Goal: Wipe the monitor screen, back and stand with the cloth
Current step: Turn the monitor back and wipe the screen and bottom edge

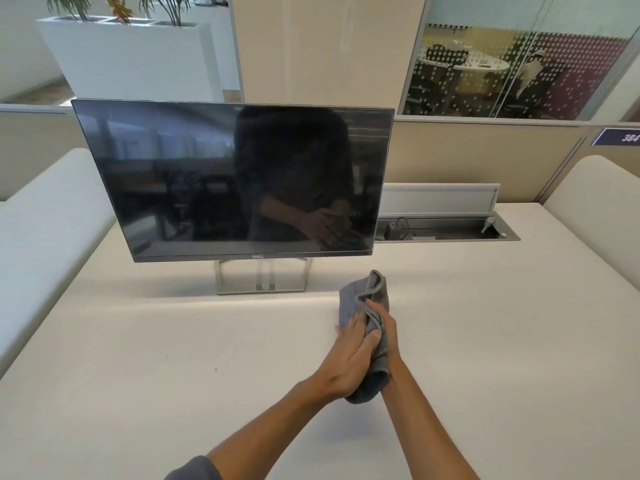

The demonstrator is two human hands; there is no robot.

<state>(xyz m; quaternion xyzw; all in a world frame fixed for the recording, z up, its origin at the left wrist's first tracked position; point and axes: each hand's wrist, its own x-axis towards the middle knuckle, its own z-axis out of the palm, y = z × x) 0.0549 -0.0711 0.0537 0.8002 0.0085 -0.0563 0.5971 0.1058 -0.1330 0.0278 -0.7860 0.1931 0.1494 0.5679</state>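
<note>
1. Up at the back, a white planter box (pixel 131 57) holds green plants (pixel 173 8), and a recessed cable tray (pixel 446 230) in the desk, its flap raised, holds a dark plug and cables.
2. Nearer, the grey cloth (pixel 363 306) is bunched between both hands above the desk (pixel 173 358), just in front of and to the right of the monitor stand (pixel 261 275).
3. The left hand (pixel 349 358) lies across the cloth with fingers together and the thumb pressed on a fold; the right hand (pixel 386 327) grips the cloth from the far side, its fingers curled into the fabric and mostly hidden.
4. The monitor (pixel 235 178) stands upright, its dark screen facing the person and mirroring the hands; the cloth does not touch it.
5. Bare desk spreads to the left, right and front of the hands; cream partitions (pixel 45 216) rise along both sides.
</note>
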